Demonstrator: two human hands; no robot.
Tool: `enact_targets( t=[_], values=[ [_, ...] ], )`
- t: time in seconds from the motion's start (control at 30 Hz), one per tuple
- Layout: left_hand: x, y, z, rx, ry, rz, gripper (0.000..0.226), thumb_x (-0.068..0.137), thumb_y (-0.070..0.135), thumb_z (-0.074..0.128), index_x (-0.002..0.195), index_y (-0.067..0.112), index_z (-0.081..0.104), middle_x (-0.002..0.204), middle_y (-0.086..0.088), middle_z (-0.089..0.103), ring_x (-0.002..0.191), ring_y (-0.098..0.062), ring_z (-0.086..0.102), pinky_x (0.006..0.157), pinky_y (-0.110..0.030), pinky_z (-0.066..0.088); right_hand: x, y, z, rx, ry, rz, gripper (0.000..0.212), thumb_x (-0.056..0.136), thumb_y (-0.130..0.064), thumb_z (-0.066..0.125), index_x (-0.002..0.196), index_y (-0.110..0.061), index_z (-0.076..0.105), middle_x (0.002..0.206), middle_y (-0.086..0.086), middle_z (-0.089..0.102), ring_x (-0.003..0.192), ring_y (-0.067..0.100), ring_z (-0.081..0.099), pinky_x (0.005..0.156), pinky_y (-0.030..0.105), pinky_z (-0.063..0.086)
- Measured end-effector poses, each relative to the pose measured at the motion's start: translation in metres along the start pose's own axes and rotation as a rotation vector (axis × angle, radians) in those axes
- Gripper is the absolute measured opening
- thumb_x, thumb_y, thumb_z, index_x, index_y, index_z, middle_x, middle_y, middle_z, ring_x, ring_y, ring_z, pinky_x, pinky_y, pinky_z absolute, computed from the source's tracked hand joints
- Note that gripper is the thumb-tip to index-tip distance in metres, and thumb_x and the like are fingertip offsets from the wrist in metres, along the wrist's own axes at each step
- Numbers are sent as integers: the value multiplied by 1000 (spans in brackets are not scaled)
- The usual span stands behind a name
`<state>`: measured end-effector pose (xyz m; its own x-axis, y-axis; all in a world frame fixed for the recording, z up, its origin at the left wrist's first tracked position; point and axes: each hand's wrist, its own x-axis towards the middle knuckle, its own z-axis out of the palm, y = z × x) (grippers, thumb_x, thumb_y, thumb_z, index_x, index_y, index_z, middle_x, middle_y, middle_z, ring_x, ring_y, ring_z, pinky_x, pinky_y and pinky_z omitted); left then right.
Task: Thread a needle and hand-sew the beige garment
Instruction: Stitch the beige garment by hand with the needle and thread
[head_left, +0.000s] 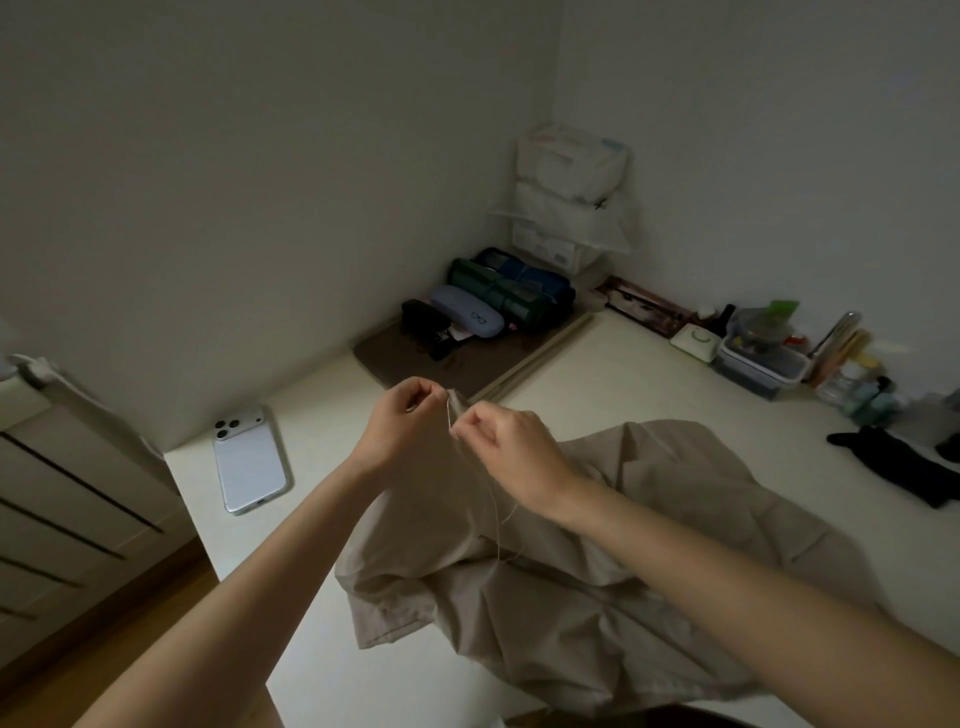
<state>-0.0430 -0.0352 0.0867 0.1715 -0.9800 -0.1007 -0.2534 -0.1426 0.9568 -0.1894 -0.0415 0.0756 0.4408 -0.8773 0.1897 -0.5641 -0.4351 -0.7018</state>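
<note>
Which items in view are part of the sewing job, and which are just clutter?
In use: beige fabric garment; pale sewing thread, pinched by left hand and right hand.
Lying about: white smartphone; lilac glasses case; black cloth; clear lidded plastic box.

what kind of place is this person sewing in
Likely a room at home, at a desk set in a corner: a phone lies on the white tabletop, a glasses case and stacked white packs sit by the wall, and drawers stand to the left.
</note>
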Motion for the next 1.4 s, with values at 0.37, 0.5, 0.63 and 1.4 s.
enact_targets(
  t=[0.37, 0.5, 0.63, 1.4],
  values=[
    [1, 0, -13, -89, -279, -10, 15, 96, 23, 53, 86, 16, 61, 74, 0, 59, 67, -11, 54, 62, -23, 45, 23, 6, -30, 417, -346, 243, 21, 96, -19, 54, 112, -8, 61, 68, -14, 64, 63, -8, 62, 54, 6, 44],
    [2, -6, -18, -20, -255, 12, 11, 96, 22, 54, 89, 16, 59, 79, -1, 60, 70, -10, 55, 63, -19, 46, 24, 9, -31, 395, -306, 240, 15, 95, -22, 56, 86, -12, 63, 52, -16, 60, 46, -8, 53, 49, 9, 39],
    [4, -13, -22, 107, -130, 66, 12, 98, 20, 50, 86, 17, 49, 75, 1, 50, 65, -8, 45, 56, -15, 39, 22, 20, -29, 315, -218, 238, 15, 94, -25, 57, 84, -18, 64, 56, -17, 59, 51, -10, 52, 56, 9, 37],
    [-10, -31, -19, 505, -11, 325, 9, 92, 19, 57, 87, 18, 50, 97, -3, 50, 85, -15, 51, 73, -23, 40, 16, 28, -26, 70, 0, 212, 21, 94, -27, 58, 79, -12, 61, 50, -10, 39, 42, -1, 41, 46, 13, 29]
  ],
)
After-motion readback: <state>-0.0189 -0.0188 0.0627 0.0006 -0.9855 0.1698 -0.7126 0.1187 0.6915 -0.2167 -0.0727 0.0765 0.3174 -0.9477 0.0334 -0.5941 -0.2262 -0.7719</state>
